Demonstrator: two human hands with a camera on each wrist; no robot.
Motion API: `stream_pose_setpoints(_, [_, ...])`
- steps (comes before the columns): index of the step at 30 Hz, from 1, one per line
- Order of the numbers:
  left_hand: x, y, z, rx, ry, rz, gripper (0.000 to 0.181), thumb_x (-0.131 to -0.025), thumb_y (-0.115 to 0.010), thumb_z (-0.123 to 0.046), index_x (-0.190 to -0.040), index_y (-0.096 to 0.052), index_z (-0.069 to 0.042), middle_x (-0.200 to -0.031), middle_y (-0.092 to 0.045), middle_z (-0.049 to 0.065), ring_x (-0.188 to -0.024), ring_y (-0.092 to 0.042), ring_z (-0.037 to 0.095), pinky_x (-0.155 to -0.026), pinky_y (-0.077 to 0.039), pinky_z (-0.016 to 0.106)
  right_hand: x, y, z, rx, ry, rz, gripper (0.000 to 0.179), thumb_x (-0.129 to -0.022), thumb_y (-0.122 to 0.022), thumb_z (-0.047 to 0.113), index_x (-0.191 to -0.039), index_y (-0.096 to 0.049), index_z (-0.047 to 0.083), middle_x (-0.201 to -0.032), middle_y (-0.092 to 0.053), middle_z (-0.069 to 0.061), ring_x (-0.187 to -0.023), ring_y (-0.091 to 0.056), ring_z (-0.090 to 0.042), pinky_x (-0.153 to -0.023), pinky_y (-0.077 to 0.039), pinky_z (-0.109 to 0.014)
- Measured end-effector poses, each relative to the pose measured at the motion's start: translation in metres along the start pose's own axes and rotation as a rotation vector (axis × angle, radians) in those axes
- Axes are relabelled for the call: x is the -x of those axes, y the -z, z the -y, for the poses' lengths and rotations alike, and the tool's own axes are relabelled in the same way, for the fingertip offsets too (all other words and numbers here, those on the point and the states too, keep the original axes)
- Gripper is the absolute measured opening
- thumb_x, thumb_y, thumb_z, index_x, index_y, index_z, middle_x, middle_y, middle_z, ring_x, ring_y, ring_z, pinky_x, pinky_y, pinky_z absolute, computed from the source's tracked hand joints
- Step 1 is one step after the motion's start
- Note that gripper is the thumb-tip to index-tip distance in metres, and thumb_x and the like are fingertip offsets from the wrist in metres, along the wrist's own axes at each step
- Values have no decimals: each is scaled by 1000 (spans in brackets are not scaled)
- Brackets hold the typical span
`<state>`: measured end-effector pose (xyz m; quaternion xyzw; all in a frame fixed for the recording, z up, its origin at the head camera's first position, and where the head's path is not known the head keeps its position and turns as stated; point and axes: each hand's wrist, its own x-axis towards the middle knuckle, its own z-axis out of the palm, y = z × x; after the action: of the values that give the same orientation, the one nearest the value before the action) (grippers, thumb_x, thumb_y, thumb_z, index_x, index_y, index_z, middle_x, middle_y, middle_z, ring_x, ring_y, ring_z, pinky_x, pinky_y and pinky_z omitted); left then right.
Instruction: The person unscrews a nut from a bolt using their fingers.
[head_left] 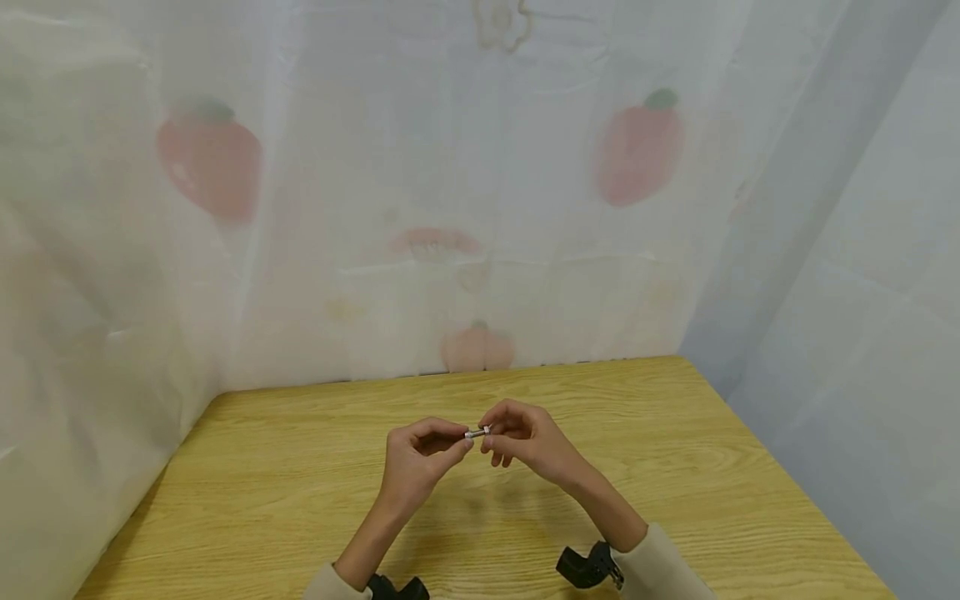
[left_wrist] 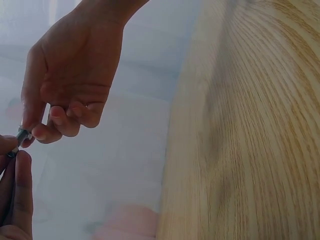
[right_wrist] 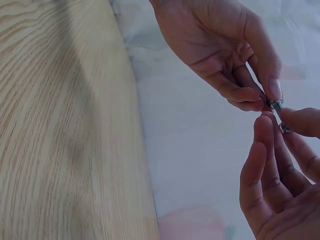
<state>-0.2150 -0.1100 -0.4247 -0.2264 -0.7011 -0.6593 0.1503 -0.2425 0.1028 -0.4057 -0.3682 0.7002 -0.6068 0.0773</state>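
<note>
Metal bolt [head_left: 477,432], gripped at both ends, is held above a tabletop before a pale sheet. Largest in view, the fruit-printed sheet [head_left: 525,167] hangs behind the bolt and on both sides of it. Below the bolt spreads the wood-grain table [head_left: 285,483], its far edge lying beyond the bolt, toward the sheet. Two bare hands flank the piece: the left hand [head_left: 407,458], to the bolt's left, pinches that end between thumb and fingers, while the right hand [head_left: 542,443], to its right, pinches the opposite end, its other fingers loosely bent. Neither hand is nearer; both are in contact with the bolt. Nearer the wearer than the bolt, on either side, are a left sleeve [head_left: 330,583] and a right sleeve [head_left: 660,567], light in color, each beside a black wrist device [head_left: 588,567]. Smallest of all, the bolt lies crosswise directly between the fingertips, its long axis running from one hand to the other, the right end slightly higher in the head view. Threads show along its shank [right_wrist: 277,106]; which end carries the head cannot be told.
</note>
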Motion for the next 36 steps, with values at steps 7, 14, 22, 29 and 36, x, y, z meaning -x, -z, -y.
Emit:
stream_pose_setpoints(7, [0,0,0,4,-3,6,16,-84,-75,-11,-95,-73,-1,-92,-72,18,-80,-72,18,-71,-61,35,-1,0,1,33,-83,-7,22,-97,-58,16,-113,-61,2,-92,-66,-26,-68,-67,-21,-61,-59,-38])
stream_pose_setpoints(14, [1,1,0,16,13,4,15,-83,-76,-11,-95,-73,-3,-92,-72,18,-78,-72,18,-69,-61,35,-1,0,4,53,-116,-4,23,-101,-52,22,-104,-66,5,-91,-67,-25,-70,-65,-37,-62,-59,-44])
stream_pose_setpoints(22, [1,0,-2,10,11,-4,16,-83,-76,-11,-95,-73,-1,-92,-72,18,-79,-72,18,-71,-61,35,0,0,5,23,-67,9,20,-99,-54,16,-108,-62,1,-92,-65,-30,-71,-64,-39,-62,-59,-45])
stream_pose_setpoints(29, [0,0,-1,1,-1,0,14,-83,-76,-10,-95,-73,-2,-92,-72,17,-80,-72,17,-72,-61,35,-1,0,4,2,-50,18,23,-97,-56,12,-115,-59,-2,-93,-65,-29,-70,-66,-36,-62,-59,-38])
stream_pose_setpoints(36, [1,0,0,18,23,5,17,-83,-76,-13,-95,-73,-2,-92,-72,17,-79,-72,19,-71,-61,36,-1,0,3,39,-88,13,22,-99,-54,19,-108,-64,1,-92,-67,-27,-68,-66,-27,-61,-59,-39])
